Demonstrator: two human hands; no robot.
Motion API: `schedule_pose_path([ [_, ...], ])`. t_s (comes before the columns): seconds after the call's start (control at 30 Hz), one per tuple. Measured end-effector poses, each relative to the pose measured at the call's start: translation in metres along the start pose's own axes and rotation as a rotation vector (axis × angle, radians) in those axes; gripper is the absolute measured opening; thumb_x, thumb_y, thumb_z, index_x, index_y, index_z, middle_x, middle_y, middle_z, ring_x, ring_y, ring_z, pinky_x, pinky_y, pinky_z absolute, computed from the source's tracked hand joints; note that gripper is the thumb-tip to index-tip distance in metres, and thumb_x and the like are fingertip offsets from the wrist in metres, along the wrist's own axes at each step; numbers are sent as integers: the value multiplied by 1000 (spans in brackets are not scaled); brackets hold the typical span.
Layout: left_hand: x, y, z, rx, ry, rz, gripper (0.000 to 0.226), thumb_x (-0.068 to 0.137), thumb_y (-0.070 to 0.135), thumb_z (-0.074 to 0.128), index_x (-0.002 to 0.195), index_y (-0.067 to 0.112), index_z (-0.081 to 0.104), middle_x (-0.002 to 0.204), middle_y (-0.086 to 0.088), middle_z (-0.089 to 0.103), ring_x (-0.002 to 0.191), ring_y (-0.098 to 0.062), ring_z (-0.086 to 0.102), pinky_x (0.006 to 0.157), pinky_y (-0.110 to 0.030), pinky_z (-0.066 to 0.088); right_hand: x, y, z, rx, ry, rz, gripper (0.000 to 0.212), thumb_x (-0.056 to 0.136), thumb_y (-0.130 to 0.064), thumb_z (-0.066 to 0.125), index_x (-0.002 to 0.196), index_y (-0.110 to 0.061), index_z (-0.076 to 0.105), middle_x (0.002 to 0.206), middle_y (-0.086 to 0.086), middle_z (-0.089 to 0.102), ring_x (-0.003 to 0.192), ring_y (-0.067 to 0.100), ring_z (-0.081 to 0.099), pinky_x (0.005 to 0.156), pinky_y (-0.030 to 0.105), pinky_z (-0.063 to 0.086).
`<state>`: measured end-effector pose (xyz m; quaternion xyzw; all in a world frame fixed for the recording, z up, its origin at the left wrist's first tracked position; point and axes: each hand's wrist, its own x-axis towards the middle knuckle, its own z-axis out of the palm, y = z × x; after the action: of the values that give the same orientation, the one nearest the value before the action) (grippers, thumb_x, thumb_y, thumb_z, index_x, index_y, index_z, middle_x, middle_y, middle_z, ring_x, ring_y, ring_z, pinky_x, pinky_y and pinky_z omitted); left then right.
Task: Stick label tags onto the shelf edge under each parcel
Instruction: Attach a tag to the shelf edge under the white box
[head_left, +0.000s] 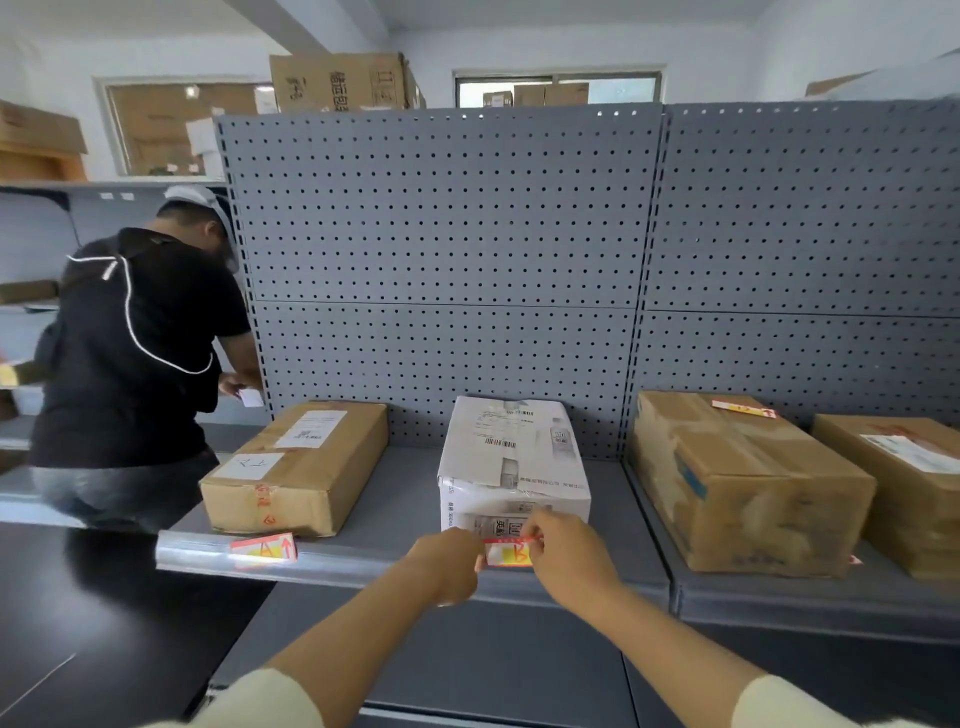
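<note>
A red, white and yellow label tag marked "B" (508, 554) is pinched between my left hand (445, 566) and my right hand (566, 558), right at the grey shelf edge (363, 569) below the white parcel (511, 462). Another tag marked "A" (264, 550) sits on the shelf edge under the brown parcel (298, 467) at the left. Further right stand a large brown box (748, 488) and one more brown box (904, 488); a small red bit shows at the edge below the large box.
A person in a black shirt (130, 353) stands at the left, bent toward the neighbouring shelf with a white slip in hand. Grey pegboard (441, 249) backs the shelf. Cardboard boxes (337, 80) sit on top. A lower shelf lies beneath my arms.
</note>
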<state>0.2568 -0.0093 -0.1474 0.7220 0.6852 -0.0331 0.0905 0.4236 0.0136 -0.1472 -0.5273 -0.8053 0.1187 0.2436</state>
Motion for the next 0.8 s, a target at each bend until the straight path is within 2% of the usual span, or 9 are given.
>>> schedule_pose_path([
  [0.17, 9, -1, 16, 4, -16, 21, 39, 90, 9, 46, 126, 19, 58, 134, -6, 56, 120, -28, 55, 99, -40, 47, 1, 14, 10, -64, -52, 24, 21, 91, -9, 47, 97, -20, 65, 104, 0, 68, 90, 19, 63, 76, 31, 52],
  [0.47, 13, -1, 20, 86, 21, 36, 39, 89, 5, 46, 124, 14, 59, 126, -11, 62, 111, -30, 61, 95, -41, 51, 7, 20, 7, -113, -4, -29, 19, 93, -12, 47, 101, -18, 64, 106, 0, 67, 90, 19, 61, 75, 32, 52],
  [0.8, 14, 6, 15, 102, -10, 42, 43, 89, -1, 44, 127, 14, 58, 130, -12, 59, 115, -31, 58, 97, -41, 50, 10, 21, 10, -141, -17, -71, 20, 93, -12, 47, 102, -19, 64, 107, 0, 67, 91, 19, 61, 77, 31, 53],
])
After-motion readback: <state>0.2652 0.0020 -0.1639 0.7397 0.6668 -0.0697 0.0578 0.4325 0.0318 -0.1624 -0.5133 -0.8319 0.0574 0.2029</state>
